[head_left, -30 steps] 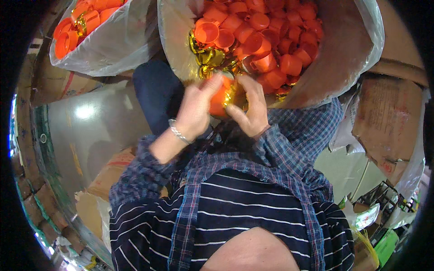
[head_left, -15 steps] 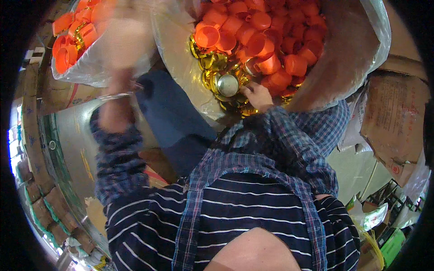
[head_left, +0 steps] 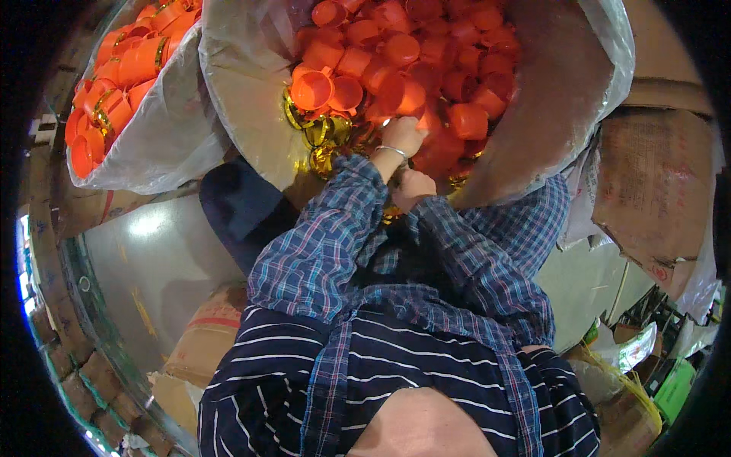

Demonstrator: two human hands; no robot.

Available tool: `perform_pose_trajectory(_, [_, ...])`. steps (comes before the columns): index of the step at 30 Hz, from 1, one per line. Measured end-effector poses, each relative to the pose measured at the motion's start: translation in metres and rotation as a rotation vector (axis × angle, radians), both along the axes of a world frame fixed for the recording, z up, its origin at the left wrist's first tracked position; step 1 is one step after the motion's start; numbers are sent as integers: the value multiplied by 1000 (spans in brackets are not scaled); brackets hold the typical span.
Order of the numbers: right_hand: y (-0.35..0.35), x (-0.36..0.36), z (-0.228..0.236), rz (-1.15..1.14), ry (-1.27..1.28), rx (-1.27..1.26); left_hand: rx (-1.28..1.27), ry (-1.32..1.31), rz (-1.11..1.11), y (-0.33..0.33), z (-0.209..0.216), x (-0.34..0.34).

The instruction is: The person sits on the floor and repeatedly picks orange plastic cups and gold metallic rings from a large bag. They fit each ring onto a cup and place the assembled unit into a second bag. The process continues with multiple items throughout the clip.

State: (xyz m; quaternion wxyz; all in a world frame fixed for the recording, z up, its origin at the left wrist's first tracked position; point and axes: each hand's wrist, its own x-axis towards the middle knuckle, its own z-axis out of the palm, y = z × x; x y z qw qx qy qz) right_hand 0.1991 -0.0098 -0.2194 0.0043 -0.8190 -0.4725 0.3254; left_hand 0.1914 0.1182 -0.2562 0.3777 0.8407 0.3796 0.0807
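Inside the large clear plastic bag (head_left: 247,91) lie many orange cups (head_left: 400,47) with handles, above shiny gold ring-like pieces (head_left: 324,131). My left hand (head_left: 403,137), a thin bracelet at its wrist, reaches in among the cups with its fingers curled. Whatever it grips is hidden behind the fingers. Just nearer to me, my right hand (head_left: 415,186) is closed at the gold pieces by the bag's near edge. Its fingertips are turned away, so I cannot make out what is in them. The two hands are close together.
A second plastic bag (head_left: 152,156) at the far left holds orange cups with gold bands (head_left: 103,114). Cardboard (head_left: 651,190) stands at the right, and a cardboard box (head_left: 205,335) sits at the lower left. A green item (head_left: 674,392) lies at the lower right.
My left hand has come from beside the left bag, rightward into the large bag. My right hand has drawn slightly nearer to me. The silver-faced gold disc beside it no longer shows.
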Motion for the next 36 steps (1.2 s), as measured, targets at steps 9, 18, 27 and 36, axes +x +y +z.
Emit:
perform_pose_trajectory(9, [-46,47,61,-556,120,718,-1079,-813,360,4,114,-99])
perform_pose_trajectory(18, [-27,-23,126,-279,698,1244,-1219,-1087,819,-83,179,-130])
perform_pose_trajectory(27, [-29,-32,160,24,114,1277,-1075,-1129,610,-107,203,-140])
perform_pose_trajectory(36, [-22,-51,181,180,-108,1273,-1400,-1308,712,-110,186,-144])
